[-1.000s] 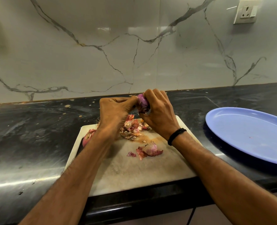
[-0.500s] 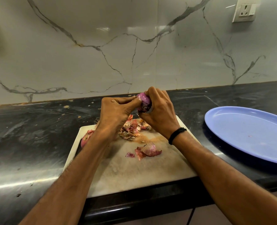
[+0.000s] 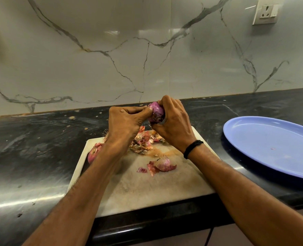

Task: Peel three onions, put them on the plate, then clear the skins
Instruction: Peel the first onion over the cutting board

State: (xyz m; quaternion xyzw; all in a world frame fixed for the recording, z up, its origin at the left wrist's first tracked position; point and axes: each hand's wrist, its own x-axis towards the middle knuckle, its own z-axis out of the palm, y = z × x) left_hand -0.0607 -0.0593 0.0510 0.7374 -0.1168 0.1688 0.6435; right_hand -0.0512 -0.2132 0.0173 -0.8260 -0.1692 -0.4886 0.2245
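Left hand (image 3: 127, 121), right hand (image 3: 173, 125) grip onion (image 3: 157, 111) above board (image 3: 147, 192) far edge; plate (image 3: 271, 144) apart.

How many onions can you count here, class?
2. One onion is gripped by left hand and right hand above the cutting board; a second onion lies at its left edge, partly hidden. None on the plate; a third may be hidden.

**More onion bared between the hands**

More of the onion (image 3: 156, 112) shows now than a second ago: its glossy purple top is uncovered and a ragged, darker patch low on it faces the camera. The right hand (image 3: 173, 126) has eased its fingers back off the front. The left hand (image 3: 126, 125) has closed its fingertips against the onion's left side.
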